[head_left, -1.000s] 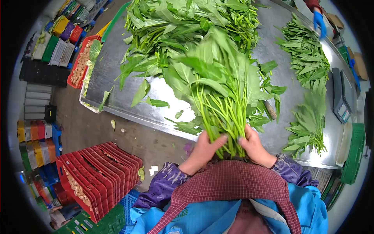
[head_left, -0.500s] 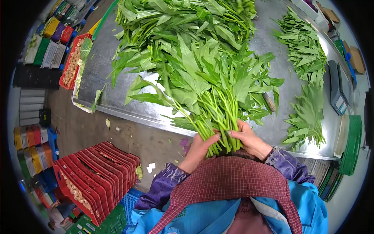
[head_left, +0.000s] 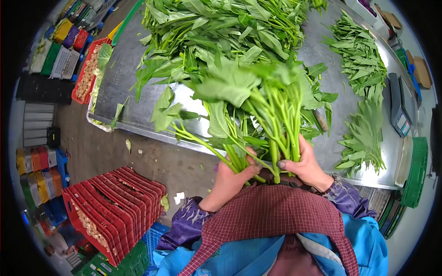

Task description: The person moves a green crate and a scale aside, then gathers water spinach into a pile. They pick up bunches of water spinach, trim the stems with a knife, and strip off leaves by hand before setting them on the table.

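Water spinach stems fill both hands just above the table's near edge. My left hand (head_left: pixel 232 178) is closed round a smaller clump of stems (head_left: pixel 235 158), which lean up and to the left. In my right hand (head_left: pixel 307 166) is a thicker bunch of water spinach (head_left: pixel 276 119), held upright with the thumb pressed across the stems. Its leaf tops are blurred by motion. Behind the hands lies a large heap of water spinach (head_left: pixel 221 32) on the metal table (head_left: pixel 122 83). A tool with a worn wooden handle (head_left: pixel 321 120) lies partly under leaves, right of the bunch.
Neat bunches of water spinach (head_left: pixel 361 60) lie along the table's right side, beside a scale (head_left: pixel 399 106). A red crate (head_left: pixel 115 207) stands on the floor at lower left. Another red crate (head_left: pixel 87 73) sits by the table's left edge.
The single bunch held between both hands has parted into two clumps, one in each hand. My right hand has shifted slightly right and my left slightly left.
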Demonstrator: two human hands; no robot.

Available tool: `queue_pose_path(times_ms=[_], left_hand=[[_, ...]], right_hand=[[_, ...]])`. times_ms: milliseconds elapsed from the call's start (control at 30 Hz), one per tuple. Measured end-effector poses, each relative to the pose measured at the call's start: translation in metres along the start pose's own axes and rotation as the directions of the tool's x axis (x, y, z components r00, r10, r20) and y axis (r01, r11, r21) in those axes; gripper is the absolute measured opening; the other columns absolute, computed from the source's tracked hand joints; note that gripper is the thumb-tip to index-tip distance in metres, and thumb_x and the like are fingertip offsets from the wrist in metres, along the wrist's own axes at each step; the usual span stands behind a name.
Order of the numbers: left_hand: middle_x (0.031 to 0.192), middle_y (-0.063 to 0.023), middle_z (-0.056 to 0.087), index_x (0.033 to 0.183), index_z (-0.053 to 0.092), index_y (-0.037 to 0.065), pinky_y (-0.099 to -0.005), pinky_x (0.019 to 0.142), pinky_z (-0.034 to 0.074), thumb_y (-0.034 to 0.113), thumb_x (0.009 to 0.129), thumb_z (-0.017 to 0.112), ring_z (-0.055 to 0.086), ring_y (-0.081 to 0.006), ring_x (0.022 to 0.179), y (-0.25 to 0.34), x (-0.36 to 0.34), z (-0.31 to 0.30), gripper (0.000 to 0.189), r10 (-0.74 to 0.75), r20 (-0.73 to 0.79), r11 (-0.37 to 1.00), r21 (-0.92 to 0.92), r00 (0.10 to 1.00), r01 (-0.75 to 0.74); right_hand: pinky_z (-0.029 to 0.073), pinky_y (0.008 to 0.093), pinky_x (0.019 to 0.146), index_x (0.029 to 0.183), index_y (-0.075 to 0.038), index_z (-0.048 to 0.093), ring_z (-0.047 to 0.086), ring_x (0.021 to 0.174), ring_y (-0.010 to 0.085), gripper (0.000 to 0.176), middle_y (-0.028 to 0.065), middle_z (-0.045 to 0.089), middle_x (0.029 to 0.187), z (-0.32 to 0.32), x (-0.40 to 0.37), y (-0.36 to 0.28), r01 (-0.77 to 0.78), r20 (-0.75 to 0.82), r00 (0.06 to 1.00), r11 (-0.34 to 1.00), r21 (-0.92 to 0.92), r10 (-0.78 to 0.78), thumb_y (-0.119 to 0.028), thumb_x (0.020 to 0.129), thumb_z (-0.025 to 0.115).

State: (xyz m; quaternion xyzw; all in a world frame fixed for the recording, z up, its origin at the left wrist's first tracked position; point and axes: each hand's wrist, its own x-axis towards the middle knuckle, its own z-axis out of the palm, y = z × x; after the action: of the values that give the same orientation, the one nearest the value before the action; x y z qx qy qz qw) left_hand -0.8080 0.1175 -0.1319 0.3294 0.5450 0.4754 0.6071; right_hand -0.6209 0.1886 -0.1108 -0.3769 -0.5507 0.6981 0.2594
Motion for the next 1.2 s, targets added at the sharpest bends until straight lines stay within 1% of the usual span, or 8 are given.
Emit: queue_pose_path(times_ms=[300,367,433,500,633,900,1033,1200], left_hand=[[0.119,-0.0047,0.048,0.133,0.031,0.006,-0.0252,0.084,0.044,0.013,0.089,0.054,0.051,-0.0120,0.101,-0.035,0.011,0.004,0.051,-0.359,0.196,0.724,-0.558,0.912,0.405],[0.118,-0.0051,0.048,0.134,0.030,0.006,-0.0252,0.085,0.044,0.013,0.088,0.055,0.051,-0.0121,0.103,-0.038,0.014,0.008,0.052,-0.323,0.216,0.737,-0.553,0.922,0.388],[0.118,-0.0055,0.048,0.134,0.029,0.006,-0.0252,0.085,0.043,0.013,0.087,0.056,0.050,-0.0122,0.104,-0.045,0.017,0.008,0.054,-0.285,0.234,0.750,-0.549,0.929,0.368],[0.117,-0.0061,0.049,0.132,0.031,0.006,-0.0253,0.084,0.044,0.012,0.086,0.058,0.051,-0.0120,0.102,-0.053,0.018,0.006,0.054,-0.290,0.253,0.792,-0.478,0.923,0.380],[0.113,-0.0055,0.051,0.132,0.031,0.008,-0.0277,0.082,0.046,0.008,0.082,0.060,0.053,-0.0140,0.098,-0.055,0.021,0.006,0.058,-0.286,0.248,0.818,-0.439,0.926,0.370],[0.108,-0.0021,0.049,0.120,0.040,0.003,-0.0249,0.079,0.045,0.003,0.075,0.066,0.049,-0.0103,0.096,-0.093,0.025,0.007,0.052,-0.084,0.156,0.967,-0.225,0.984,0.118],[0.102,-0.0017,0.054,0.119,0.042,0.005,-0.0244,0.075,0.046,0.001,0.076,0.067,0.053,-0.0103,0.091,-0.083,0.023,0.010,0.050,-0.129,0.100,0.965,-0.216,0.987,0.148],[0.103,-0.0038,0.055,0.126,0.037,0.005,-0.0235,0.075,0.046,0.002,0.077,0.066,0.053,-0.0104,0.094,-0.097,0.027,0.007,0.057,-0.038,0.150,0.969,-0.236,0.988,0.073]], right_hand=[[0.043,0.0312,0.089,0.125,-0.002,0.038,0.052,0.103,0.0184,0.043,0.0117,0.052,0.113,0.017,0.013,0.066,-0.389,0.084,0.912,0.785,0.483,0.401,-0.032,0.094,0.042],[0.042,0.0340,0.087,0.127,-0.002,0.036,0.052,0.103,0.0259,0.048,0.0180,0.051,0.113,0.009,0.011,0.075,-0.089,0.049,0.992,0.912,-0.400,0.118,-0.038,0.094,0.037],[0.044,0.0398,0.079,0.120,-0.002,0.042,0.055,0.094,0.0328,0.047,0.0211,0.055,0.102,-0.001,0.012,0.062,0.016,0.072,0.997,0.819,-0.574,0.031,-0.041,0.094,0.034],[0.045,0.0441,0.070,0.104,-0.003,0.052,0.058,0.082,0.0349,0.042,0.0174,0.059,0.088,-0.014,0.020,0.022,-0.236,0.060,0.860,0.499,-0.834,0.506,-0.039,0.094,0.035],[0.047,0.0360,0.059,0.089,-0.004,0.060,0.060,0.069,0.0261,0.015,0.0102,0.059,0.080,-0.009,0.026,0.008,0.149,0.032,0.962,0.423,-0.894,-0.272,-0.017,0.082,0.056],[0.045,0.0355,0.053,0.084,-0.007,0.061,0.057,0.064,0.0264,0.011,0.0081,0.054,0.071,0.023,0.056,0.026,0.187,0.143,0.972,0.247,-0.951,-0.184,-0.014,0.075,0.063],[0.042,0.0356,0.051,0.080,-0.005,0.056,0.053,0.057,0.0252,0.010,0.0100,0.049,0.067,0.006,0.051,0.043,0.347,0.110,0.898,0.532,-0.772,-0.426,-0.013,0.077,0.061],[0.032,0.0207,0.045,0.082,-0.003,0.050,0.038,0.049,0.0061,0.011,-0.0001,0.043,0.061,0.007,0.021,0.034,-0.083,0.048,0.995,0.991,-0.105,0.088,-0.013,0.088,0.051]])
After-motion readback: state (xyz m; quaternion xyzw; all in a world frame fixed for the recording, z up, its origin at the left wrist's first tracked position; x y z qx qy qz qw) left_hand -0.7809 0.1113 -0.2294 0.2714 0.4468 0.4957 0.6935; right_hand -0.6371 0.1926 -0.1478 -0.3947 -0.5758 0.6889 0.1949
